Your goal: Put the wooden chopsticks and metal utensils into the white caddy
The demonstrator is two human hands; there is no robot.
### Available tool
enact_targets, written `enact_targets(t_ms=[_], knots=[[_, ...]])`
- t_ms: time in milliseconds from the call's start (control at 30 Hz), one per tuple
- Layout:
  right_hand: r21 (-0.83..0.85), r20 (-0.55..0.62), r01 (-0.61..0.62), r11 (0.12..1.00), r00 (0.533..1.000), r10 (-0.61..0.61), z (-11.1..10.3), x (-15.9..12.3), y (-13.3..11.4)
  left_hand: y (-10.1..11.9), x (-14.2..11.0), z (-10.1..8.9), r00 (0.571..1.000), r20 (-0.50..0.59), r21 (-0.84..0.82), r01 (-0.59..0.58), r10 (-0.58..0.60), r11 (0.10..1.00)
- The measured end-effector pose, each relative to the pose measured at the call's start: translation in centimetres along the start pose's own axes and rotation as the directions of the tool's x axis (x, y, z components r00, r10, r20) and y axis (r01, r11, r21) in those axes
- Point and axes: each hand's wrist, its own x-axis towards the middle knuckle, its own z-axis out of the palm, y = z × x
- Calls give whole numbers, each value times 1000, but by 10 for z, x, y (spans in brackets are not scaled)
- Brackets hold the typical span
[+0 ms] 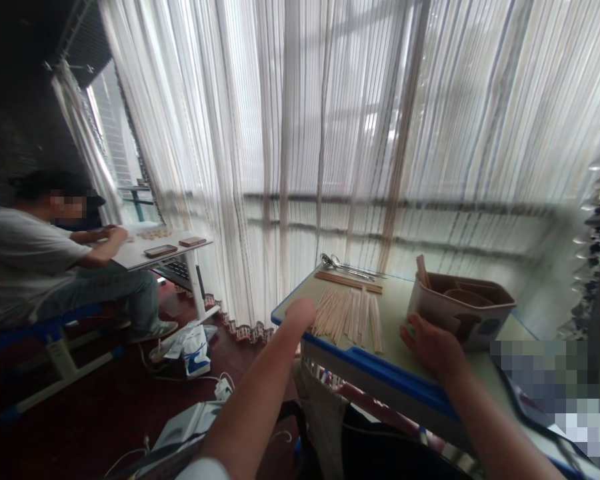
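Observation:
My left hand (299, 313) reaches out to the near left corner of a small table (395, 313), next to a row of pale wooden chopsticks (349, 312) lying side by side; its fingers are turned away from the camera. My right hand (430, 348) rests on the tabletop with fingers curled, just in front of a beige divided holder (463, 308), and touches nothing I can name. One wooden piece (422, 269) stands up in the holder. Darker sticks (347, 281) and metal spoons (345, 267) lie at the far edge.
A string curtain (330, 147) hangs across the window behind the table. At the left a seated person (35, 260) works at a white table (155, 250). A white bag (195, 348), cables and a power strip (223, 388) lie on the dark red floor.

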Motion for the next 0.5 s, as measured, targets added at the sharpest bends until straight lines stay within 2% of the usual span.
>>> enact_targets(t_ms=[133,233,367,500], knots=[[16,-1,-2,1000,1000,2,3,0,1,7,-4,-4,1000,-31,44,-7,8,999],[39,32,0,999,999,-2,3,0,1,19,-14,-3,982,-105,-24,-162,159,986],[132,38,59,989,997,-65,-4,0,-1,38,-32,11,900,-175,-218,-431,400,875],[299,-128,163,940,983,-130,-19,0,-5,57,-46,29,818,-172,-353,-571,549,741]])
